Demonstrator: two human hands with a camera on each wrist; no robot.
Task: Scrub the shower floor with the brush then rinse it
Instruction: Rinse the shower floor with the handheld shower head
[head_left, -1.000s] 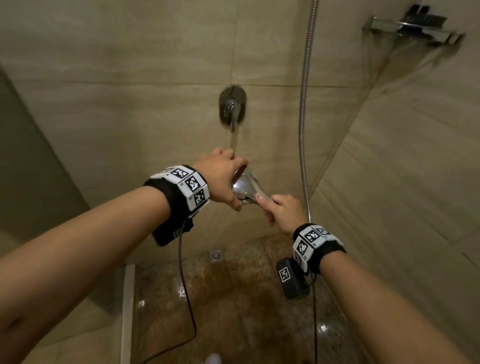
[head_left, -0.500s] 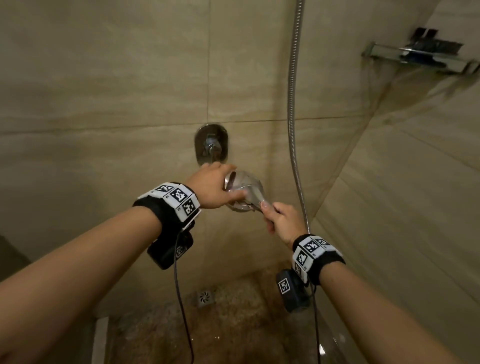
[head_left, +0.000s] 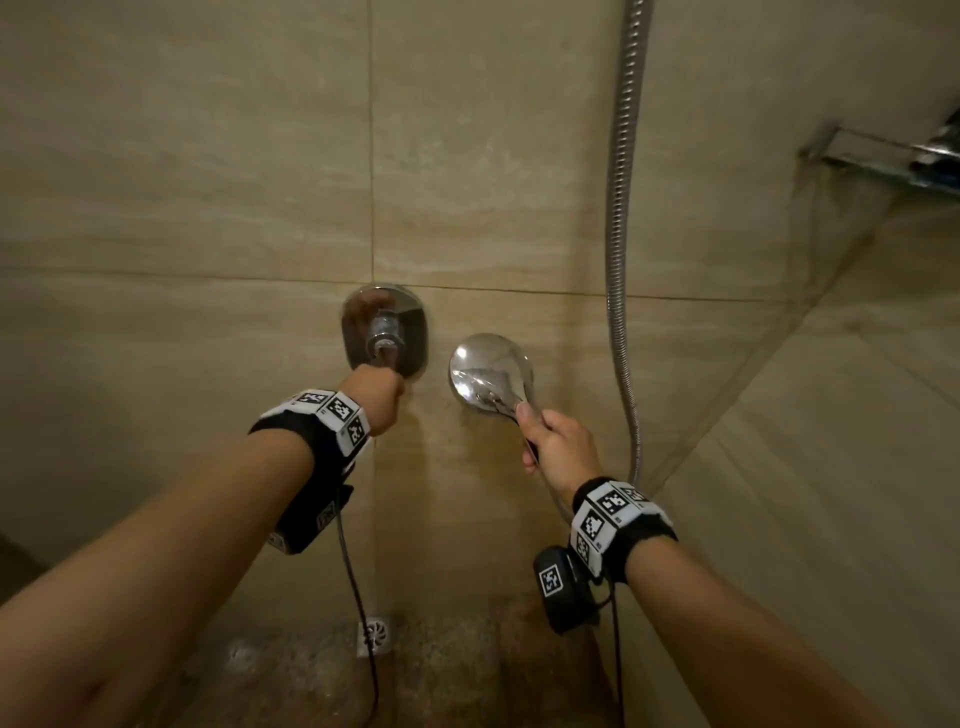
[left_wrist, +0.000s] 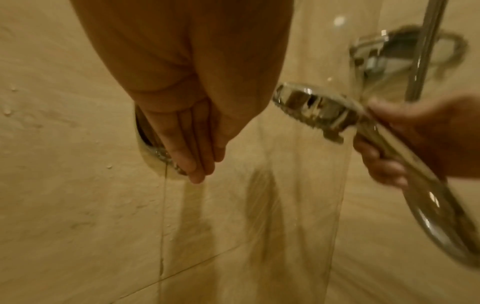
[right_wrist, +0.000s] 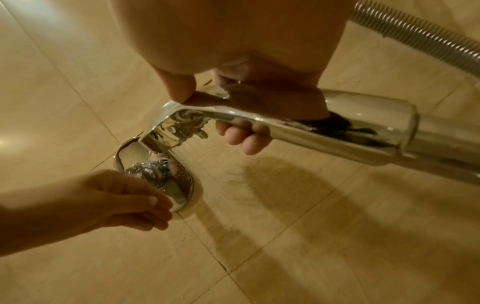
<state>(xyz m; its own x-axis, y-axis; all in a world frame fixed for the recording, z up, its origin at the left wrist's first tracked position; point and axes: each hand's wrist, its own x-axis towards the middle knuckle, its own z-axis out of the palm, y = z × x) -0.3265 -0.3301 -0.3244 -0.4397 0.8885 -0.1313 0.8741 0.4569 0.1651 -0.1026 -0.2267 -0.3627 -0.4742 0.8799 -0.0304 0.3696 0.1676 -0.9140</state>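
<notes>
Shower head is in my right hand, fingers wrapped round its handle, head up and angled left toward the far wall, spraying water. My left hand is on the mixer valve, fingers straight. No readable labels.

- Large beige tile walls meet in a corner on the right.
- A speckled brown floor with a square metal drain.
- A chrome shelf high on the right wall.
- Dim, warm light.
</notes>
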